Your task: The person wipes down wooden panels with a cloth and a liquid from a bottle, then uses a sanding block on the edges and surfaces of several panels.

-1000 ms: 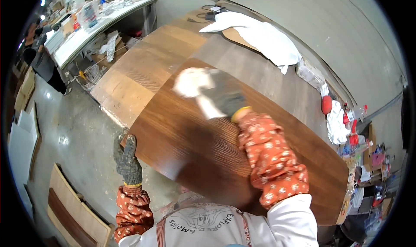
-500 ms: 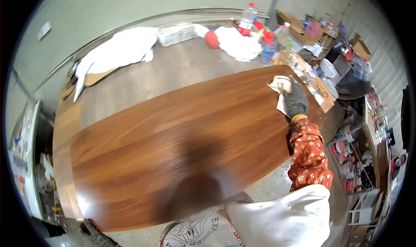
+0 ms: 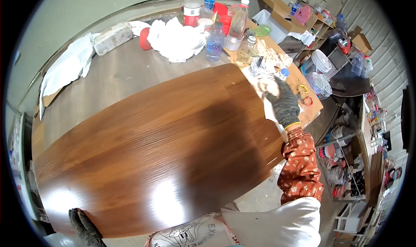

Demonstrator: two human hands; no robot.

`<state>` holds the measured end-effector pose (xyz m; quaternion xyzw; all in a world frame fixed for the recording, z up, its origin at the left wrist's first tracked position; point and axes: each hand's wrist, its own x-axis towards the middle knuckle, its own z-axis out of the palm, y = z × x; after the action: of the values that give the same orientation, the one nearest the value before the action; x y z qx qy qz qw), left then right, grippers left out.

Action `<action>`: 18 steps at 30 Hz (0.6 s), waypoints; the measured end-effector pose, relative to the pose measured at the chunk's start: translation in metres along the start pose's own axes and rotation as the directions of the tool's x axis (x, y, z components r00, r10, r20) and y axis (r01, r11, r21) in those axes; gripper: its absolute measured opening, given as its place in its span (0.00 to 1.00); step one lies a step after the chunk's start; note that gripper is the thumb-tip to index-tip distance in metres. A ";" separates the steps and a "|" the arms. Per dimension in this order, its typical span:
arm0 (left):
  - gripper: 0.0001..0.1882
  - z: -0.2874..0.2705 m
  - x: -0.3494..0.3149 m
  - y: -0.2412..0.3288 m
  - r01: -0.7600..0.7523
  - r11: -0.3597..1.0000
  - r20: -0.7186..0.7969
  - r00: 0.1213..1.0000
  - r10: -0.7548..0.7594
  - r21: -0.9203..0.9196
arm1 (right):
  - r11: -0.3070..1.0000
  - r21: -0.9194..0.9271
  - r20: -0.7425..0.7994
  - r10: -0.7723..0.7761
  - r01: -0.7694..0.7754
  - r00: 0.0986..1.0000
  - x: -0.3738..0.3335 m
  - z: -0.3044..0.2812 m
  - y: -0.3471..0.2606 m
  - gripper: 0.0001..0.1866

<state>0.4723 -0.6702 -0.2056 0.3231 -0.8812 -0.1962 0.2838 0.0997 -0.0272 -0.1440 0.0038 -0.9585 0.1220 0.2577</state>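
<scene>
A glossy brown wood-grain board [image 3: 151, 125] with curved long edges lies across the worktable. At its right end is my right hand [image 3: 284, 102], in a dark grey knit glove with a yellow cuff band. Its fingers are closed on a pale cloth [image 3: 269, 112], which hangs over the board's right edge; the glove partly hides it. My left hand [image 3: 84, 226], gloved in dark grey too, rests on the near left edge of the board with its fingers stretched out. The lower part of that hand is cut off by the picture's rim.
Behind the board, the grey tabletop [image 3: 130, 73] holds white rags [image 3: 175, 39], a whitish block [image 3: 113, 38] and several bottles [image 3: 215, 42]. Beside my right hand lie yellow-and-red-handled scissors [image 3: 304, 95] and a small blue-capped bottle [image 3: 282, 73]. White buckets [image 3: 320, 61] stand beyond the table's right edge.
My right hand has moved with the cloth from the board's top surface to its right edge. The left hand has come up onto the near left edge. My view has shifted right.
</scene>
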 end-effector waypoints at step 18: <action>0.22 0.007 -0.023 -0.034 0.272 0.962 -0.105 0.958 -0.267 0.038 | 0.861 -0.403 0.485 -0.085 0.309 0.870 0.245 0.127 0.085 0.21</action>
<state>0.4981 -0.6780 -0.2371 0.4567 -0.8187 -0.1939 0.2890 -0.1811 0.0392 -0.1492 0.0708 -0.9863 -0.1451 0.0326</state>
